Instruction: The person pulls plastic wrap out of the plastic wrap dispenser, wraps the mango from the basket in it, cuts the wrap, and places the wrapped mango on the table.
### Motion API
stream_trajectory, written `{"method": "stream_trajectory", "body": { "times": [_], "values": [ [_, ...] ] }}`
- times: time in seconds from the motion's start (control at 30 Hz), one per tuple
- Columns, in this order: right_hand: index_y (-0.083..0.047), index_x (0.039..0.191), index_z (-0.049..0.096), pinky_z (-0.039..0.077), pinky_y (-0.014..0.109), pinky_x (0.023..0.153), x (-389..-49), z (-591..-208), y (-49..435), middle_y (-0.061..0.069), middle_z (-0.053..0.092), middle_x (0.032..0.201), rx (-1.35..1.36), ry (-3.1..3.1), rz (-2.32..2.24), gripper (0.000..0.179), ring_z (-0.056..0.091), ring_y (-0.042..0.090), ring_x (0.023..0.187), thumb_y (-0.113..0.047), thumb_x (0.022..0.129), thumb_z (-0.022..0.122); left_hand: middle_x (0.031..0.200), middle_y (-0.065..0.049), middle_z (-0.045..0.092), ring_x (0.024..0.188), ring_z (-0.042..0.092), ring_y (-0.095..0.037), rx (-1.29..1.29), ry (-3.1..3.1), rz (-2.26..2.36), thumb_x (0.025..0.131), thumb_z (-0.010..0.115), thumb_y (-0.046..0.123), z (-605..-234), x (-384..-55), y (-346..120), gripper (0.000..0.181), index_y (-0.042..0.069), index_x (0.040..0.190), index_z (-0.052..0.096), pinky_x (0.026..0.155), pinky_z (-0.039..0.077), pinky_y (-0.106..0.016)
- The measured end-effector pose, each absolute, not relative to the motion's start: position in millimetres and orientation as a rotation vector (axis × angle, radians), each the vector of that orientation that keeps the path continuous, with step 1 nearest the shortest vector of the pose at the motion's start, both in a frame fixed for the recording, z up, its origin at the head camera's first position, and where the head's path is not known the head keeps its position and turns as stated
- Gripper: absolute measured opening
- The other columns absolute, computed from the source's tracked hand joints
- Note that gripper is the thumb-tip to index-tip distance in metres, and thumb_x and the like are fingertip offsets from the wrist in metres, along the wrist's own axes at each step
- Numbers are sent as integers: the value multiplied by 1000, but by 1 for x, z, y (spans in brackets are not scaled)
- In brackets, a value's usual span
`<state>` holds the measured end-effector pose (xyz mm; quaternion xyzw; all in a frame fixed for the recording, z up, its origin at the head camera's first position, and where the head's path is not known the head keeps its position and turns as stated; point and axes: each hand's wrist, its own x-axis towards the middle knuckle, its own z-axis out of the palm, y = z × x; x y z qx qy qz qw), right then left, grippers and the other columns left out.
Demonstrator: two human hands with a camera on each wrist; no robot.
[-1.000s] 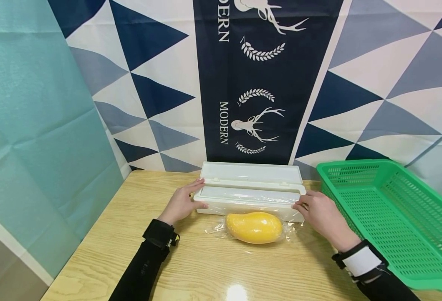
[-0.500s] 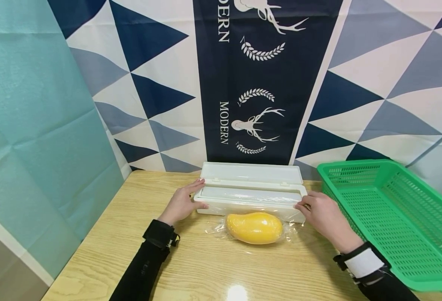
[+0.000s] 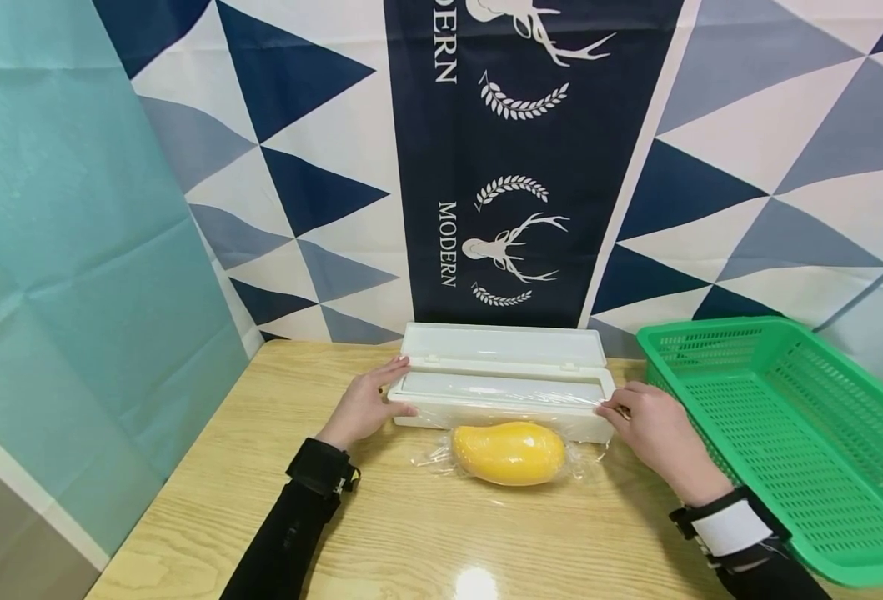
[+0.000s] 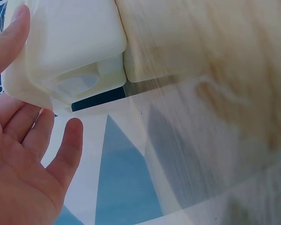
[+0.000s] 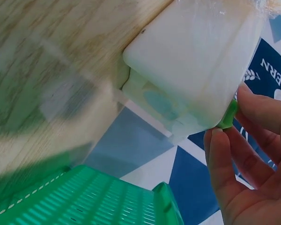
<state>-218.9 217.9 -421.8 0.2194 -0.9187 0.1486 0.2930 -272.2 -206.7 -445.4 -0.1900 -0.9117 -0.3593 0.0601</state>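
A white cling film dispenser box (image 3: pixel 501 423) stands at the back of the table, its lid (image 3: pixel 503 343) raised, with a film roll (image 3: pixel 503 387) inside. My left hand (image 3: pixel 362 406) holds the box's left end, thumb in front and fingers behind; the left wrist view shows that hand (image 4: pixel 30 140) against the box end (image 4: pixel 75 37). At the right end, my right hand (image 3: pixel 647 429) pinches a small green slider (image 5: pixel 228 115) between thumb and fingers, plain in the right wrist view. A yellow mango (image 3: pixel 509 454) lies before the box under clear film, which still reaches the box front.
To the right stands a green plastic basket (image 3: pixel 719 433), close beside my right forearm. A patterned cloth (image 3: pixel 321 208) hangs directly behind the box. The wooden table (image 3: pixel 411 533) extends toward me, and a teal cloth (image 3: pixel 73 250) borders it on the left.
My right hand has slid slightly rightward along the box's edge to its right end. The green basket appears slightly farther right. My left hand, the box and the mango stay nearly still.
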Motion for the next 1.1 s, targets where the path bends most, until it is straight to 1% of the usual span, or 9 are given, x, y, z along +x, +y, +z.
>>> {"method": "stream_trajectory", "body": {
  "times": [0.33, 0.53, 0.63, 0.73, 0.8, 0.9, 0.97, 1.0, 1.1],
  "values": [
    [-10, 71, 70, 43, 36, 55, -217, -420, 216, 0, 59, 73, 510, -2477, 432, 16, 52, 16, 63, -14, 81, 82, 154, 10, 38, 144, 33, -15, -562, -2758, -1133, 78, 84, 35, -444, -270, -206, 78, 14, 146, 51, 115, 30, -39],
    [-10, 73, 70, 46, 38, 59, -220, -418, 206, 2, 62, 77, 501, -2518, 454, 15, 56, 19, 67, -16, 85, 79, 154, 7, 39, 144, 33, -19, -529, -2747, -1108, 79, 84, 33, -441, -265, -214, 77, 13, 146, 52, 115, 30, -42],
    [-9, 77, 71, 49, 41, 61, -218, -417, 202, 4, 63, 79, 483, -2541, 415, 18, 57, 22, 70, -22, 88, 77, 155, 5, 39, 144, 32, -20, -556, -2748, -1075, 80, 84, 32, -440, -265, -215, 77, 11, 146, 51, 115, 31, -42],
    [-6, 82, 73, 51, 46, 66, -216, -417, 201, 8, 64, 83, 462, -2554, 370, 26, 59, 28, 76, -31, 90, 74, 156, 3, 37, 145, 31, -20, -588, -2753, -1059, 81, 82, 32, -440, -266, -214, 77, 10, 147, 49, 115, 31, -42],
    [-5, 89, 73, 51, 50, 71, -215, -419, 200, 12, 65, 92, 448, -2584, 357, 32, 58, 32, 86, -38, 91, 72, 156, 3, 37, 145, 31, -20, -596, -2752, -1065, 82, 82, 31, -440, -266, -213, 75, 9, 146, 51, 115, 31, -42],
    [-5, 103, 73, 50, 55, 78, -213, -425, 199, 17, 62, 108, 445, -2630, 352, 44, 52, 38, 100, -45, 87, 74, 156, 3, 37, 145, 30, -20, -608, -2761, -1072, 84, 81, 32, -440, -265, -210, 70, 8, 144, 54, 114, 32, -42],
    [-5, 111, 72, 49, 56, 80, -212, -428, 199, 19, 59, 114, 460, -2645, 352, 49, 49, 39, 105, -46, 84, 77, 156, 2, 37, 145, 30, -20, -618, -2768, -1074, 85, 80, 33, -439, -265, -208, 67, 8, 142, 56, 114, 32, -43],
    [-5, 112, 72, 49, 55, 81, -212, -430, 198, 18, 59, 114, 474, -2640, 349, 50, 48, 38, 105, -45, 83, 79, 157, 2, 37, 145, 30, -20, -624, -2772, -1072, 85, 79, 33, -439, -265, -207, 66, 9, 142, 56, 114, 32, -43],
    [-6, 109, 74, 47, 53, 83, -212, -434, 198, 16, 61, 108, 521, -2589, 333, 41, 49, 37, 103, -36, 82, 82, 157, 1, 37, 145, 31, -21, -627, -2789, -1036, 86, 78, 37, -438, -265, -204, 65, 10, 142, 56, 115, 31, -45]
  ]
}}
